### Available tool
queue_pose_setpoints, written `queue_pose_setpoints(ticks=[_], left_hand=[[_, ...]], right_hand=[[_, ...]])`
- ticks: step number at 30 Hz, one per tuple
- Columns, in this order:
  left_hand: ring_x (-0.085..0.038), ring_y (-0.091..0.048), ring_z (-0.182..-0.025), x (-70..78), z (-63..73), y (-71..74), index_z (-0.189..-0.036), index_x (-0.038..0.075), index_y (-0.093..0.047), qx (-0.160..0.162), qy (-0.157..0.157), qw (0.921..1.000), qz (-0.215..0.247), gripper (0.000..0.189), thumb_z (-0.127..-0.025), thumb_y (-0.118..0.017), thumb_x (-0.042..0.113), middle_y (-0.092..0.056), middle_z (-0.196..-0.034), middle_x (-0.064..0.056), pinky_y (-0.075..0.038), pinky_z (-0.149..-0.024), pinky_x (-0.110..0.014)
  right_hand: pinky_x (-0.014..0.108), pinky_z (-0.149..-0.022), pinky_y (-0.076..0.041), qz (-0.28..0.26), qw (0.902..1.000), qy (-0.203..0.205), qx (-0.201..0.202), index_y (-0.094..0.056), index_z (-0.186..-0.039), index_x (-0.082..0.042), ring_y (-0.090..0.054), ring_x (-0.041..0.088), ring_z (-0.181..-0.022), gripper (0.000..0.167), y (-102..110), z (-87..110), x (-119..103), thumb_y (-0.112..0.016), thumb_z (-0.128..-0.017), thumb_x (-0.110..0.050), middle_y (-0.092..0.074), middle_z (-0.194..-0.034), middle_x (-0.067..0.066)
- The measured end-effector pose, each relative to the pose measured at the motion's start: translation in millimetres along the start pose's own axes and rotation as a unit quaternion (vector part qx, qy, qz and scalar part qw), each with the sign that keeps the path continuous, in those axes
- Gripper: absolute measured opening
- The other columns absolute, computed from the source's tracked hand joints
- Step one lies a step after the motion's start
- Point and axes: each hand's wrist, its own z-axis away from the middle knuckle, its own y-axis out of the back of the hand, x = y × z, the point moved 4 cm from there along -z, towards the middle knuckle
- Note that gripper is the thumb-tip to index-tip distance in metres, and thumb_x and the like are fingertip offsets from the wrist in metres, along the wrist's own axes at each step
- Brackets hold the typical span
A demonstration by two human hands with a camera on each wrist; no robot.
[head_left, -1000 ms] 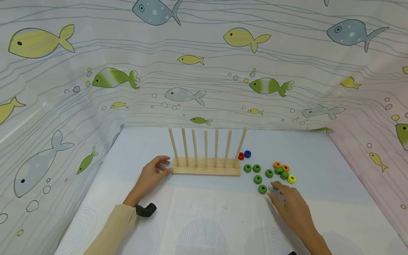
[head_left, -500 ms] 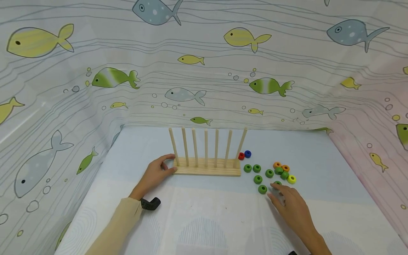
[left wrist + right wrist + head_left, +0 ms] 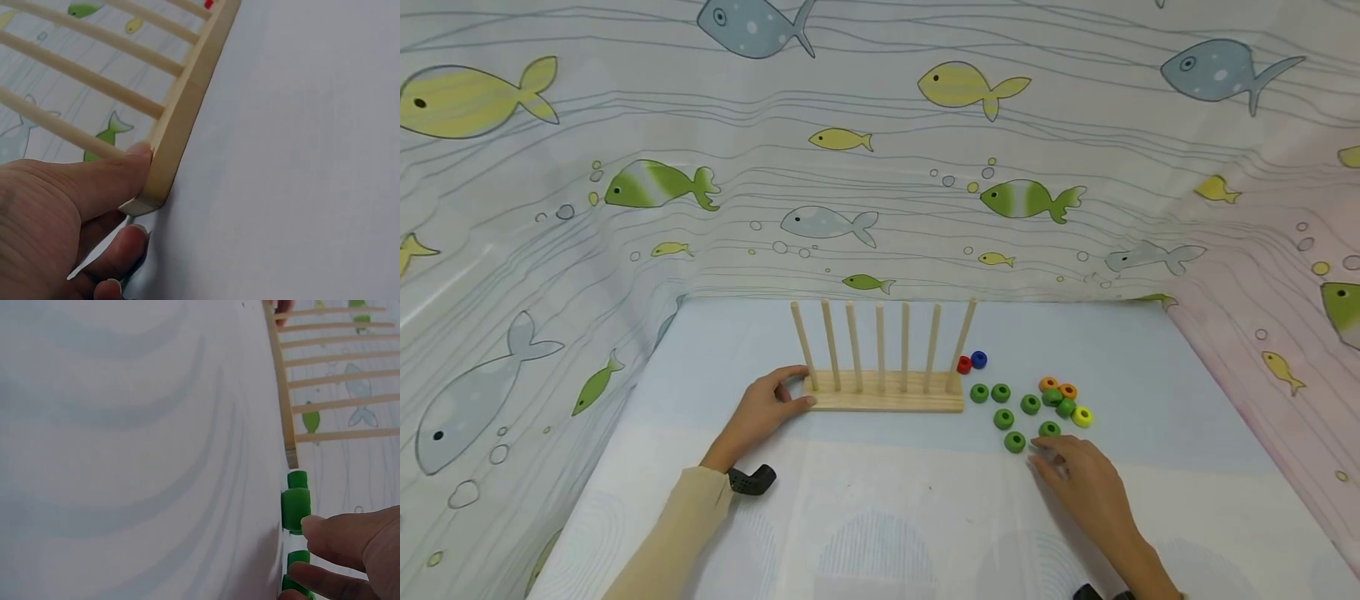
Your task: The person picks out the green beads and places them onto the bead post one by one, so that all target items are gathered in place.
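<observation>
A wooden peg rack (image 3: 883,402) stands upright on the table, several bare pegs rising from its flat base. My left hand (image 3: 765,416) grips the base's left end, the thumb (image 3: 119,178) against the wood at the corner. Right of the rack lie several green beads (image 3: 1003,419) with holes. My right hand (image 3: 1090,487) hovers close to the nearest of them, fingers loosely bent and holding nothing. In the right wrist view its thumb overlaps the edge of a green bead (image 3: 295,509); whether they touch I cannot tell.
By the rack's right end lie a red bead (image 3: 964,364) and a blue bead (image 3: 979,360). Two orange beads (image 3: 1048,384) and a yellow bead (image 3: 1082,417) sit farther right among green ones. A fish-patterned sheet (image 3: 910,167) rises behind the table.
My left hand has moved right, from beside the rack to a grip on its left end. The right hand has drawn back slightly, uncovering a green bead. The head view has shifted a little.
</observation>
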Motion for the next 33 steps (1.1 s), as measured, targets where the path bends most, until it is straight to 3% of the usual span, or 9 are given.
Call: queue_pose_setpoints(ticks=[6, 17, 25, 33], left_hand=[[-0.019, -0.051, -0.074, -1.0, 0.8, 1.3, -0.143, 0.015, -0.06, -0.001, 0.001, 1.0, 0.002, 0.06, -0.09, -0.083, 0.033, -0.059, -0.082, -0.004, -0.043, -0.07, -0.034], [-0.021, -0.051, -0.077, -2.7, 1.2, 2.1, -0.141, 0.015, -0.062, -0.006, 0.001, 0.9999, 0.011, 0.06, -0.088, -0.084, 0.034, -0.061, -0.087, -0.006, -0.043, -0.071, -0.036], [-0.023, -0.052, -0.087, -5.0, 1.1, 0.0, -0.14, 0.014, -0.063, -0.009, 0.0, 0.9996, 0.025, 0.059, -0.088, -0.084, 0.034, -0.065, -0.112, -0.009, -0.045, -0.078, -0.038], [-0.023, -0.054, -0.088, -7.5, -0.7, 0.8, -0.139, 0.018, -0.064, -0.01, -0.003, 0.9997, 0.022, 0.058, -0.088, -0.084, 0.037, -0.066, -0.113, -0.007, -0.046, -0.078, -0.037]], right_hand=[[0.028, -0.059, -0.048, -0.006, 0.9999, -0.004, 0.01, -0.078, -0.11, -0.008, -0.063, 0.016, -0.079, 0.028, -0.2, -1.6, 0.7, -0.086, -0.085, -0.017, -0.075, -0.1, 0.005], [0.029, -0.057, -0.047, -0.015, 0.9978, -0.051, 0.04, -0.078, -0.11, -0.006, -0.065, 0.021, -0.078, 0.029, 5.2, -5.0, 9.9, -0.086, -0.085, -0.015, -0.07, -0.099, 0.01], [0.031, -0.059, -0.048, -0.035, 0.9948, -0.095, 0.004, -0.068, -0.128, 0.0, -0.064, 0.024, -0.08, 0.047, 0.2, -11.2, 25.2, -0.084, -0.087, -0.018, -0.069, -0.11, 0.019], [0.032, -0.063, -0.05, -0.054, 0.994, -0.094, -0.012, -0.066, -0.13, 0.003, -0.064, 0.028, -0.084, 0.047, -2.5, -19.9, 31.0, -0.081, -0.09, -0.017, -0.066, -0.111, 0.024]])
